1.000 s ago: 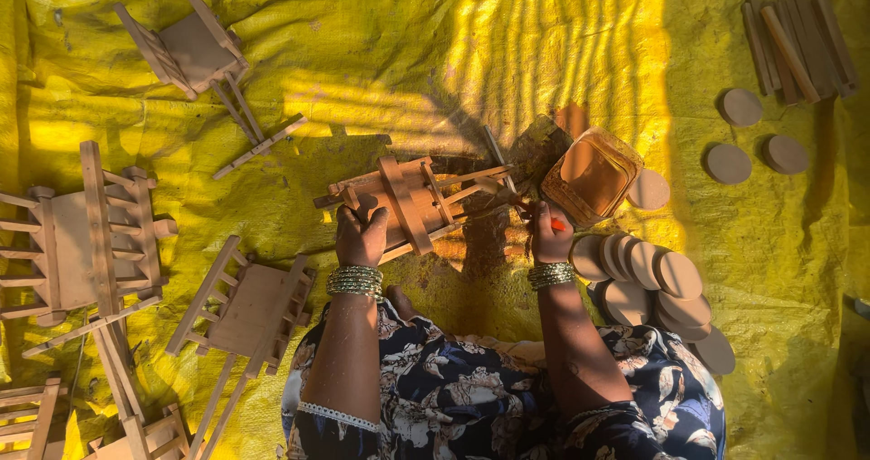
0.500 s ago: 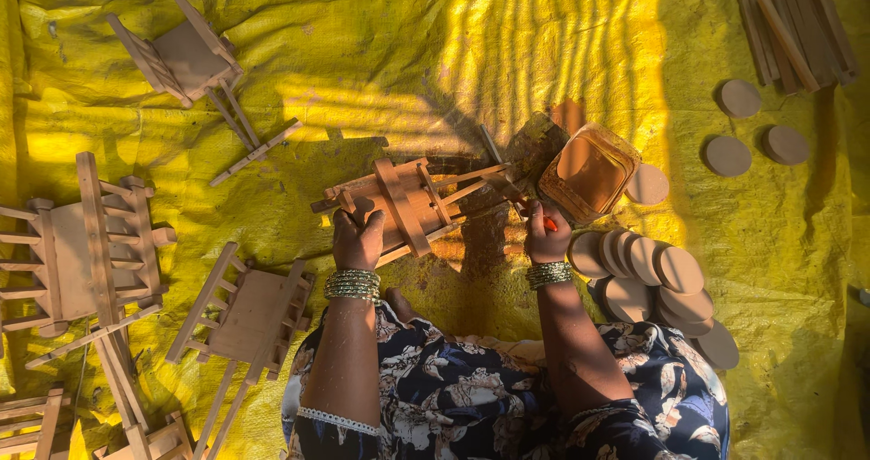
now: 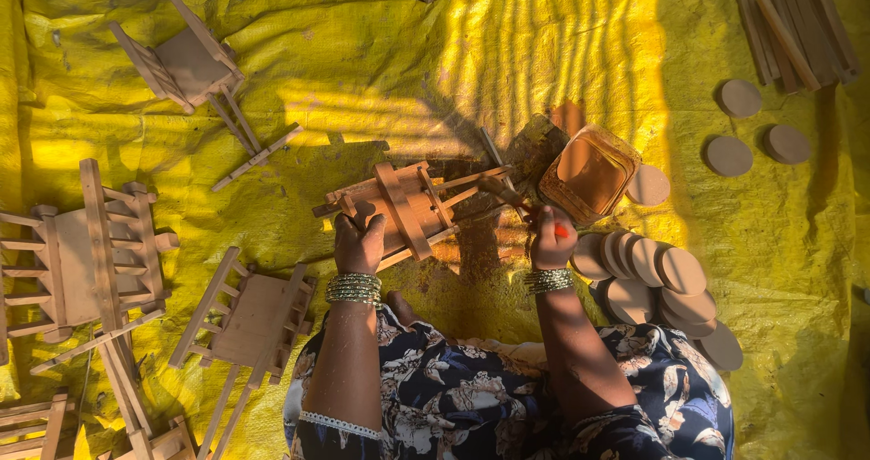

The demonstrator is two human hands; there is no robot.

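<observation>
My left hand (image 3: 360, 242) grips a small wooden cart frame (image 3: 412, 208), holding it tilted above the yellow tarp (image 3: 381, 79). My right hand (image 3: 553, 238) holds a paintbrush (image 3: 507, 195) with a red handle, its brown-wet tip against the frame's right end. Just beyond the brush sits a square container of brown paint (image 3: 589, 172). Both wrists wear stacked bangles.
A pile of round wooden discs (image 3: 657, 274) lies right of my right hand; three more discs (image 3: 752, 134) and a bundle of wooden sticks (image 3: 796, 29) sit far right. Several unpainted wooden cart frames (image 3: 95, 242) lie at left, one (image 3: 186, 61) at top left.
The brush in my right hand has shifted slightly along the frame's right end. My left hand keeps the frame in nearly the same place.
</observation>
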